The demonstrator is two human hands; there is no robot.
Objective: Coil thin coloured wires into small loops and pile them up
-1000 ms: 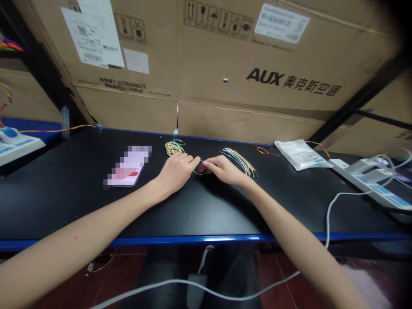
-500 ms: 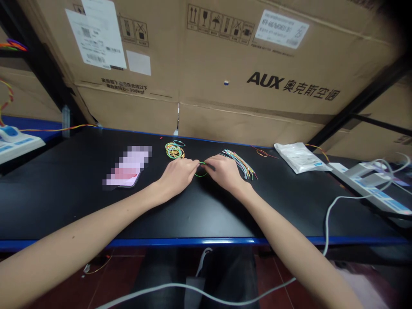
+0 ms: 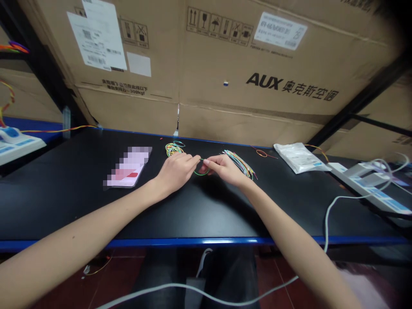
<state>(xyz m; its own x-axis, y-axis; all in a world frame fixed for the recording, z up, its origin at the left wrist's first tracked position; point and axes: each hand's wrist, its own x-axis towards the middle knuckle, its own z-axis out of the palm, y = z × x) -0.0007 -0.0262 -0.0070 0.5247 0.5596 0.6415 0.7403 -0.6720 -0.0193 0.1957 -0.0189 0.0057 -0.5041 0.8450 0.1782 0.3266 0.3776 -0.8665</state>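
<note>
1. Head view: person at a black table [image 3: 199, 214], both hands close together near the middle.
2. Left hand [image 3: 176, 174]: fingers narrow, pinching a green wire [image 3: 201, 174].
3. Right hand [image 3: 225, 169]: thumb and fingertips pinched on the same wire.
4. Green wire sits between the hands, bent into a small loop; ends hidden by fingers, can't tell where they stop.
5. Coiled wires [image 3: 174, 148] lie just beyond the left hand, mostly yellow and green.
6. Loose bundle of straight wires [image 3: 240, 164], mixed colours, just beside the right hand, partly behind it.
7. Phone [image 3: 131, 171] flat, left of the left hand, screen partly pixelated.
8. White plastic packet [image 3: 299, 157] farther right, near a power strip [image 3: 370, 186].
</note>
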